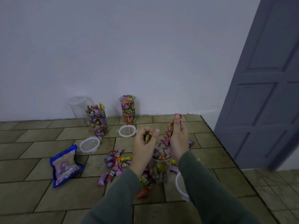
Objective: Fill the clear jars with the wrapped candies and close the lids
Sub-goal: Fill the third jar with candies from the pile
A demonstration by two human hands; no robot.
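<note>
An empty jar (77,105) and two full jars (97,120) (128,109) stand lidless by the wall; the left hand (144,143) curls round a gold candy (148,136), the right hand (177,138) grips several (one red), both directly above the near jar (159,168), partly filled.

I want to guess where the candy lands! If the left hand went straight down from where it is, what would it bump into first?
Probably the open jar right below it. The left hand holds a gold candy above the jar's mouth, which is already piled with candies, though depth is hard to judge from one view.
</note>
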